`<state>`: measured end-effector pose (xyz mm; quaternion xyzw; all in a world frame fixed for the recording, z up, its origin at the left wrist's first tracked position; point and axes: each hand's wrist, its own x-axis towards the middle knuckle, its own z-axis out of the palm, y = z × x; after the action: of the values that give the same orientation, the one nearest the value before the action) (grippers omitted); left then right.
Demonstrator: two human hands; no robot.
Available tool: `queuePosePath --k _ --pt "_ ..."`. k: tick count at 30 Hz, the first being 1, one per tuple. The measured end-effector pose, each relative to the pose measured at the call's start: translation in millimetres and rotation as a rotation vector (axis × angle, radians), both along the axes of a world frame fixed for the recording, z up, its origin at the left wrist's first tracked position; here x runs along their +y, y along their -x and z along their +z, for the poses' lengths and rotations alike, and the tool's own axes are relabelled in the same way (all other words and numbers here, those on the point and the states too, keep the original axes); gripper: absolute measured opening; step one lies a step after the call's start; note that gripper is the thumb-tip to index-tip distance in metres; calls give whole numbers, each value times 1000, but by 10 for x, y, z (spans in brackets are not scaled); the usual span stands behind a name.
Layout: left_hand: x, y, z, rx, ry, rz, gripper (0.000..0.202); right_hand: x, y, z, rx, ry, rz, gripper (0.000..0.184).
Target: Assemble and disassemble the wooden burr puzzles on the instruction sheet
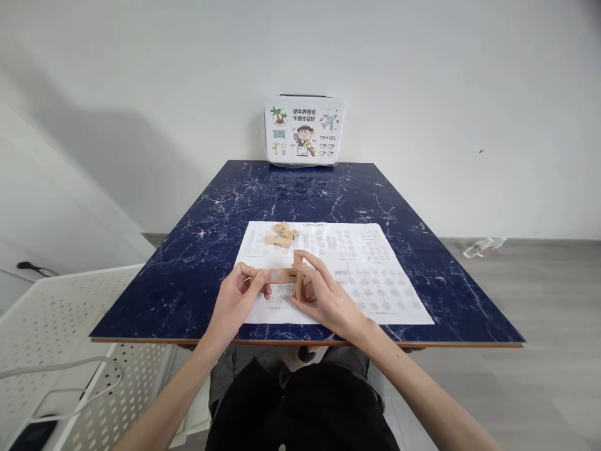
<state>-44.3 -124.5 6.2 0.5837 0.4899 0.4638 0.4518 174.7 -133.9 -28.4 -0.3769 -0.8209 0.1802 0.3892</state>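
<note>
My left hand [238,294] pinches the left end of a notched wooden puzzle piece [282,275] that lies crosswise in front of me. At its right end, my right hand [326,300] grips a second wooden puzzle piece [298,289], which stands at right angles to the first. The two pieces touch where they cross, and dark marks show near that spot. My right fingers hide part of the joint. Beneath both hands lies a white instruction sheet [394,285] printed with rows of grey diagrams. On its upper left part rest several loose wooden pieces [280,240] in a small heap.
The sheet is spread on a blue marble-patterned table [197,250]. A white cartoon-printed case [304,130] stands at the table's far edge against the wall. To the left is a white perforated rack [51,313] with a cable. A clear plastic item [483,247] lies on the floor at right.
</note>
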Motion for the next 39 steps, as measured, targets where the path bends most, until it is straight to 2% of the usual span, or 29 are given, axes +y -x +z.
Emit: queuePosePath --k 5,10,15,20,29,39 --pt "-11 -19 11 17 -10 -18 30 7 37 -6 -90 -62 2 57" --pt "2 -6 9 -6 0 -34 32 -3 42 8 0 -49 1 62" --pt "24 29 -4 -146 56 -56 34 19 11 17 54 -27 40 73" --pt "46 67 -34 -189 90 -90 37 36 -16 6 107 -24 72 81" --pt "48 68 -34 -55 101 -130 40 46 -4 -11 33 -176 29 89" --pt "19 -5 -11 -13 76 -158 37 32 78 14 -29 -301 -4 82"
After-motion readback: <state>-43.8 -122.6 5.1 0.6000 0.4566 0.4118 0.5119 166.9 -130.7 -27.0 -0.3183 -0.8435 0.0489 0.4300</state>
